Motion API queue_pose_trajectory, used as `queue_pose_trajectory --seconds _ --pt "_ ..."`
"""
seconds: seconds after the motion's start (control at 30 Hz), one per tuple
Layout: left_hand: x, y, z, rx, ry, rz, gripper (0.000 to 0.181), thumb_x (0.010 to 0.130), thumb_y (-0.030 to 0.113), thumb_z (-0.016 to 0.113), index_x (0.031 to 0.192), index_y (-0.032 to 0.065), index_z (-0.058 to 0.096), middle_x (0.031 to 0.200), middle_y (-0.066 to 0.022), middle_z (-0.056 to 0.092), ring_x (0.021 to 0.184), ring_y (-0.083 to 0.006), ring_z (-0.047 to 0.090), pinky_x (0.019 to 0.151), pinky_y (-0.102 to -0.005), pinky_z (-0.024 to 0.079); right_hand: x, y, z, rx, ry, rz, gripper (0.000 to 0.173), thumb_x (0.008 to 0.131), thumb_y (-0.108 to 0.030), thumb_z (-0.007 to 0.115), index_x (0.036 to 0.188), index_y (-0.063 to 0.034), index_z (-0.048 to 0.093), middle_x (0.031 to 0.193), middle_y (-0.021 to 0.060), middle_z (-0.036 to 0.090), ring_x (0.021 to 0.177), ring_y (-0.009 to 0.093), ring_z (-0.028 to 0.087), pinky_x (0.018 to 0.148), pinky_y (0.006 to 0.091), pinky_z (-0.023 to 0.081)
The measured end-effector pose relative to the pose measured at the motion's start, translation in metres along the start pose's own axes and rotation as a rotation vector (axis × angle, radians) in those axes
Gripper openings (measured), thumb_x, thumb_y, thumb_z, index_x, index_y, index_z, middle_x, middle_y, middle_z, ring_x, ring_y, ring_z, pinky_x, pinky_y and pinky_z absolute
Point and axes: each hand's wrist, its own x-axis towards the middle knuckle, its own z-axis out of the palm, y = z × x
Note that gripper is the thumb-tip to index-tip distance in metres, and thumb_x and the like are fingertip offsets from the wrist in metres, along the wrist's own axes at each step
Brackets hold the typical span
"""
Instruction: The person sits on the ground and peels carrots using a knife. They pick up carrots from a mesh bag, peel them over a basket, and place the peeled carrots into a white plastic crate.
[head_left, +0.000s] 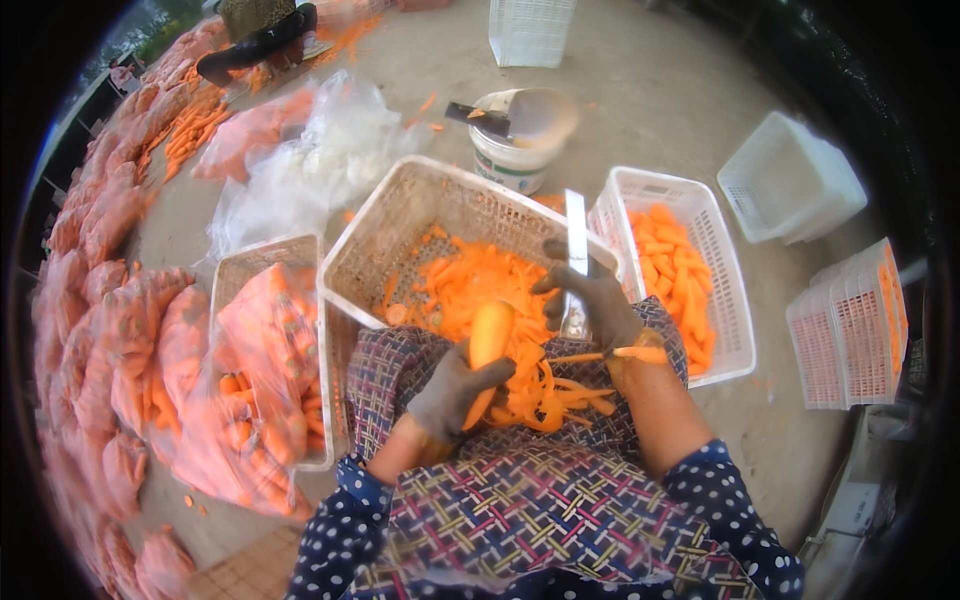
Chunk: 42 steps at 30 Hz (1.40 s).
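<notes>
My left hand, in a grey glove, grips a carrot whose surface looks peeled. In my gloved right hand is a long, flat metal hand tool, probably a peeler, held upright with its fingers around it. A strip of carrot peel clings to the right wrist. More carrot peelings lie on the patterned apron over my lap. Beyond my knees, a white plastic crate holds a heap of peelings. Both hands are above its near edge, apart from each other.
At right stands a crate of peeled carrots; at left, a crate with bagged carrots. A bucket with a dark-handled tool is ahead. Stacked crates stand far right, carrot sacks line the left, and another person crouches.
</notes>
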Motion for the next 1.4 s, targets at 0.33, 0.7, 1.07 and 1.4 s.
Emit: queue_pose_trajectory --seconds 0.33,0.7,1.07,1.4 --pt "0.019 -0.009 -0.016 0.231 0.11 0.011 0.04 0.082 0.022 0.079 0.106 -0.002 0.056 0.081 -0.0046 0.061 0.061 -0.0127 0.06 0.056 -0.0279 0.05 -0.021 0.044 0.0 -1.107 -0.233 -0.426 0.023 0.097 -0.029 0.058 0.095 -0.0077 0.066 0.081 0.0161 0.066 0.075 0.037 0.065 0.066 0.0453 0.051" --pt "0.014 -0.003 -0.029 0.247 -0.103 -0.012 0.043 0.083 0.018 0.076 0.116 -0.0018 0.056 0.091 -0.0058 0.063 0.074 -0.0133 0.064 0.065 -0.029 0.053 -0.002 0.05 0.008 -1.163 -0.384 -0.479 0.02 0.096 -0.026 0.058 0.094 -0.0072 0.064 0.079 0.0154 0.065 0.075 0.037 0.065 0.066 0.0458 0.052" --pt "-0.009 0.009 -0.042 -0.346 -0.194 0.079 0.059 0.073 0.008 0.072 0.128 0.0012 0.051 0.099 -0.0084 0.061 0.08 -0.0187 0.064 0.062 -0.0313 0.054 0.094 0.104 -0.009 -1.557 -0.541 0.102 0.026 0.096 -0.018 0.052 0.109 -0.0011 0.068 0.101 0.0222 0.068 0.089 0.034 0.069 0.075 0.0438 0.056" --pt "0.011 -0.003 -0.023 0.306 0.217 0.166 0.045 0.081 0.016 0.078 0.115 -0.0051 0.057 0.097 -0.009 0.07 0.084 -0.0155 0.068 0.075 -0.0294 0.056 0.001 0.035 0.037 -0.09 0.025 -0.114 0.029 0.099 -0.021 0.058 0.114 0.0027 0.063 0.067 0.0061 0.058 0.056 0.013 0.057 0.053 0.029 0.047"
